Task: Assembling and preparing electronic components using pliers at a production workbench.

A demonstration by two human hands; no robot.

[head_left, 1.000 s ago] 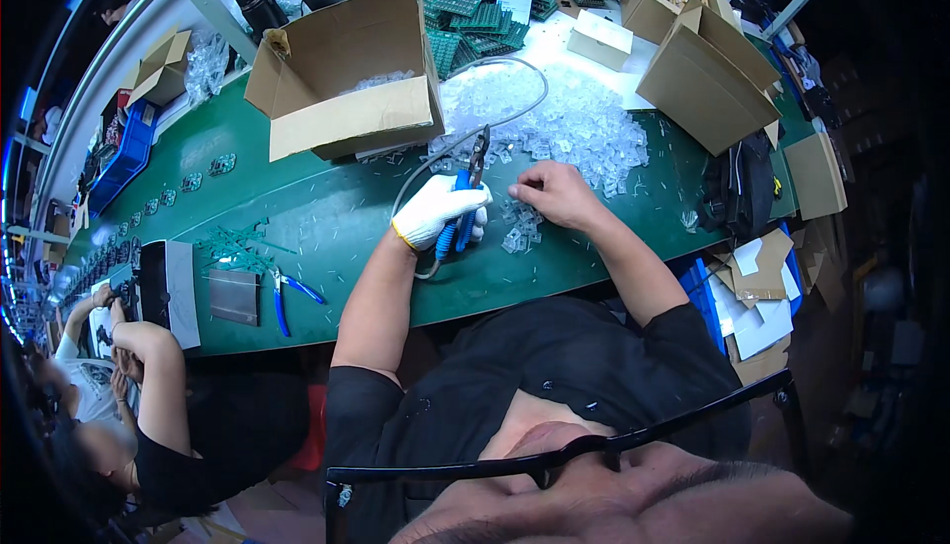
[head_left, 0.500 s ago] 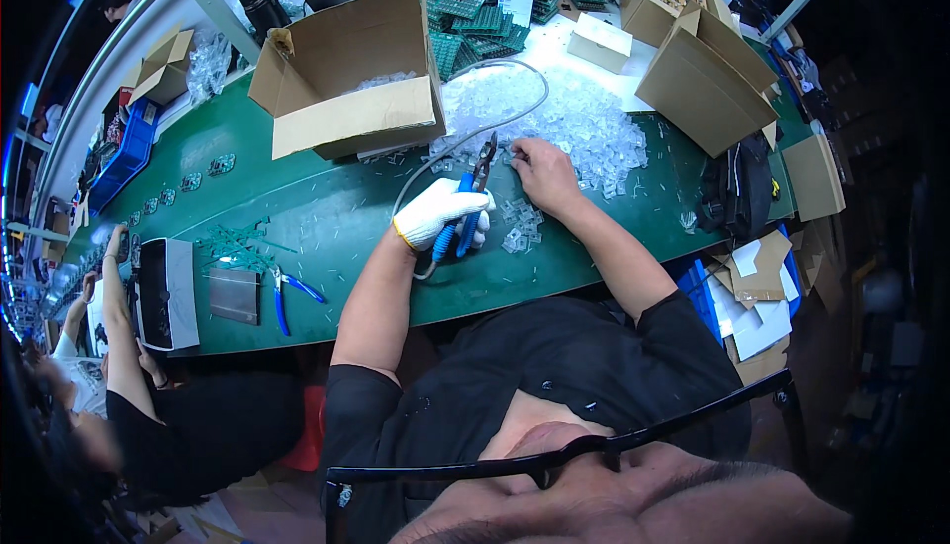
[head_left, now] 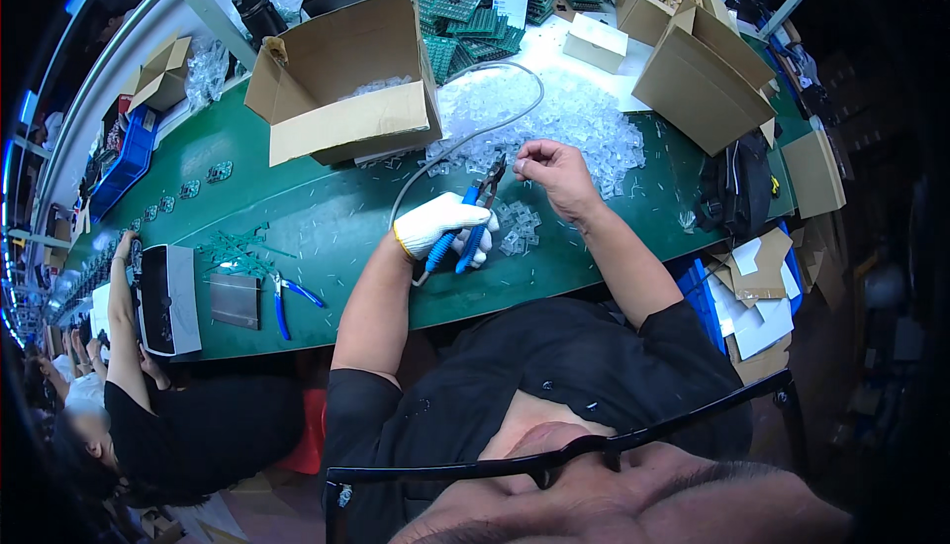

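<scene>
An open cardboard box on the green bench holds clear plastic parts. The gloved left hand grips blue-handled cutters; the bare right hand pinches a small clear plastic piece at the blades, beside a glossy heap of clear parts.

The bare right hand has risen from the green desk and now pinches a small clear plastic part at the tip of the blue-handled cutters. The white-gloved left hand has tilted the cutters upward. At the left, a co-worker's arm has extended onto the desk.
</scene>
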